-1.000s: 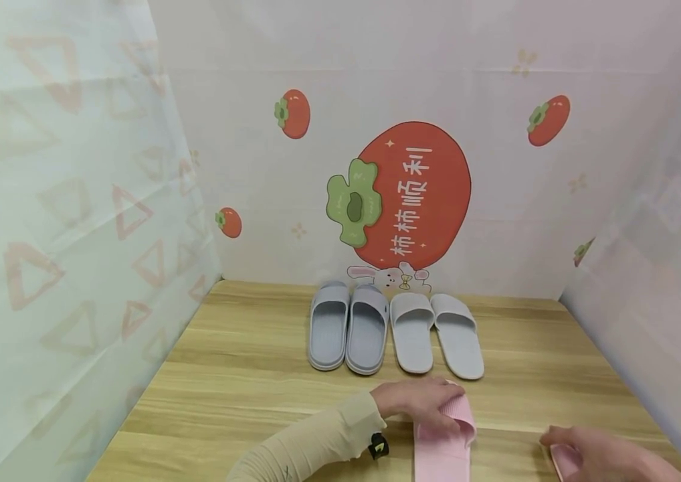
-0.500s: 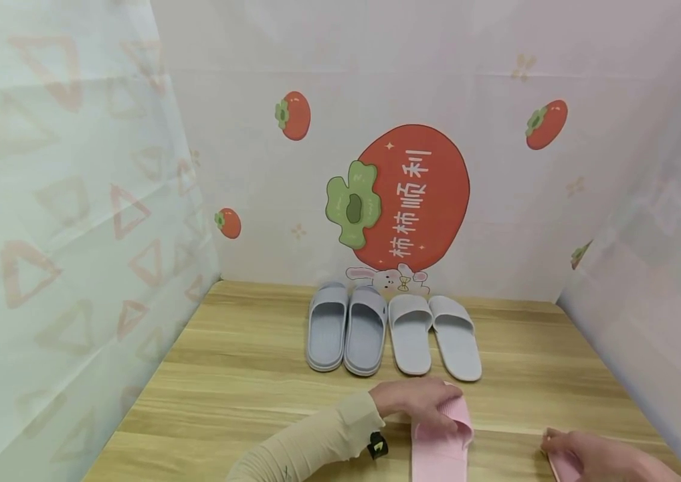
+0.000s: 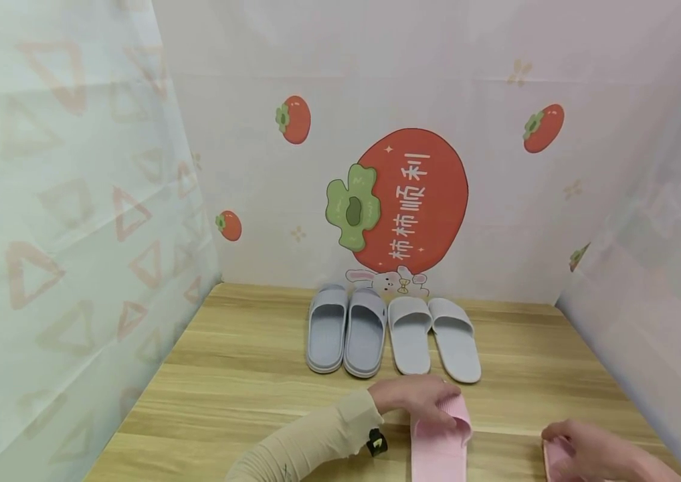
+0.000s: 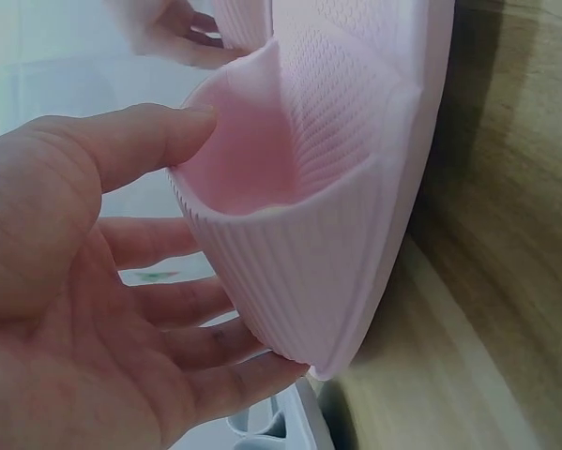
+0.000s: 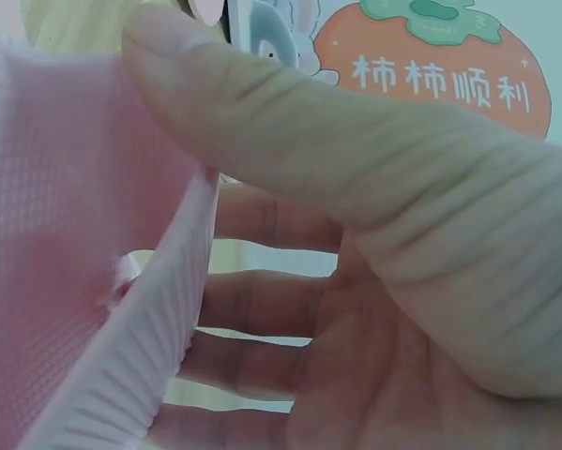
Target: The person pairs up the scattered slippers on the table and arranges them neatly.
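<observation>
In the head view a pink slipper [image 3: 439, 452] lies on the wooden floor with its toe away from me. My left hand [image 3: 417, 399] holds its ribbed strap. The left wrist view shows the thumb [image 4: 198, 131] at the strap's open edge, while the other fingers lie along the outside. Off to the right, my right hand [image 3: 596, 452] grips a second pink slipper [image 3: 556, 455], partly cut off by the lower frame edge. Close up in the right wrist view, its strap [image 5: 159, 319] sits between the thumb and the fingers.
Behind the left hand stand a pair of grey-blue slippers [image 3: 326, 338] and a pair of white slippers [image 3: 411, 345], side by side near the back wall [image 3: 256, 167]. Cloth-covered walls close in the wood-grain floor [image 3: 220, 388] at left and right.
The right hand and its slipper have shifted and turned slightly. My left hand keeps its hold on the other pink slipper, and the pairs at the back stay put.
</observation>
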{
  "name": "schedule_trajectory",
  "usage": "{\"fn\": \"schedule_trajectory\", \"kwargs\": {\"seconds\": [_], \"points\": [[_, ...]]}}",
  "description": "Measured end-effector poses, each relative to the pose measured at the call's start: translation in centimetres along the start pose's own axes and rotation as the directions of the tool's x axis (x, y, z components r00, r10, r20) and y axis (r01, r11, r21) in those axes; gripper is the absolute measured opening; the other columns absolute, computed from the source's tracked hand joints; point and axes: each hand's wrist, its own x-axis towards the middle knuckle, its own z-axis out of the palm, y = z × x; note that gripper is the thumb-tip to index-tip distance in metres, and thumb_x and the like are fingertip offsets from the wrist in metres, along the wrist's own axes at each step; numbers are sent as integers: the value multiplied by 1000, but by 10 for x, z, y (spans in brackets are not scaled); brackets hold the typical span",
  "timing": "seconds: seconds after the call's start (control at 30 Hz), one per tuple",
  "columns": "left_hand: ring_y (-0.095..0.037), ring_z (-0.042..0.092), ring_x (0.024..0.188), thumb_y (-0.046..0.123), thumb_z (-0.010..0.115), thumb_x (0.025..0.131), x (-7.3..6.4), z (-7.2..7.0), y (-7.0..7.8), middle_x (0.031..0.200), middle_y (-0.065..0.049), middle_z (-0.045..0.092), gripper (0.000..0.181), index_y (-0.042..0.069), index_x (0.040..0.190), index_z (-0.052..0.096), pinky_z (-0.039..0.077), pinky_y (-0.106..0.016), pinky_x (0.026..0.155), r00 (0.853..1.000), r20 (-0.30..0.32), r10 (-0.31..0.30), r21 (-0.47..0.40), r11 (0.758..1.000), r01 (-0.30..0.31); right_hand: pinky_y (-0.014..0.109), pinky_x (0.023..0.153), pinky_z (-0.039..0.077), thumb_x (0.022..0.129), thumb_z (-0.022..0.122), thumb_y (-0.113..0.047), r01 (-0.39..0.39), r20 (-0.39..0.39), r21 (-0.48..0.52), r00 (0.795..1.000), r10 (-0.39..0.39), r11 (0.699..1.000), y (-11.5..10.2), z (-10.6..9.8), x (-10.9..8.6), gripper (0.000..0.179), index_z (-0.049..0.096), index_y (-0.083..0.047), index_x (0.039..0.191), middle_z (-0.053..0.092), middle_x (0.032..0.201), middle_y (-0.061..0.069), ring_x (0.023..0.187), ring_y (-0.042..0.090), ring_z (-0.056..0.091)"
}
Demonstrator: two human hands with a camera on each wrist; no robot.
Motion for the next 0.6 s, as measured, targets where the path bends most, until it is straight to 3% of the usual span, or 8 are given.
{"fn": "schedule_trajectory", "kwargs": {"seconds": [0.03, 0.07, 0.1, 0.13, 0.33, 0.6], "points": [[-4, 58, 118, 43, 66, 90, 0, -1, 0, 135, 3, 60, 64, 12, 144, 47, 43, -13, 97, 1000, 2, -3, -4, 1000, 4, 15, 65, 43, 84, 73, -14, 23, -35, -122, 999, -27, 992, 0, -1, 2, 35, 63, 14, 102, 67, 91, -2, 81, -10, 48], [-5, 58, 119, 43, 66, 91, 0, -1, 0, 136, 3, 60, 64, 12, 144, 47, 43, -13, 97, 1000, 2, -6, -7, 1000, 6, 17, 67, 45, 83, 76, -17, 4, -53, -185, 999, -14, 983, 0, -2, 4, 39, 64, 14, 102, 70, 94, 4, 84, -9, 50], [-5, 57, 120, 43, 65, 91, 1, -2, -1, 137, 3, 59, 65, 12, 145, 46, 42, -14, 99, 1000, 2, -8, -9, 1000, 8, 18, 69, 47, 78, 81, -20, 4, -98, -302, 995, -35, 953, -1, -3, 6, 43, 66, 9, 105, 71, 98, 8, 88, -9, 51], [-5, 56, 122, 43, 65, 91, 1, -2, -1, 138, 4, 58, 65, 12, 145, 46, 42, -14, 100, 1000, 2, -9, -12, 1000, 9, 20, 71, 48, 77, 82, -23, -8, -112, -334, 993, -31, 943, -2, -4, 8, 45, 67, 8, 105, 72, 99, 11, 90, -8, 53], [-5, 54, 126, 43, 63, 92, 2, -6, -1, 142, 4, 55, 65, 14, 147, 44, 40, -14, 103, 1000, 0, -2, -25, 1000, 2, 24, 75, 51, 78, 80, -34, -66, -141, -371, 990, 14, 926, -15, -9, 17, 52, 67, 6, 109, 72, 105, 14, 95, 4, 61], [-4, 53, 125, 40, 63, 93, 4, -12, 3, 140, 3, 56, 62, 14, 146, 44, 39, -13, 102, 1000, -23, 19, 19, 1000, -19, 34, 79, 54, 73, 82, -37, -80, -202, -459, 979, -16, 885, -33, -15, 26, 56, 69, 4, 108, 72, 104, 16, 97, 22, 67]]}}
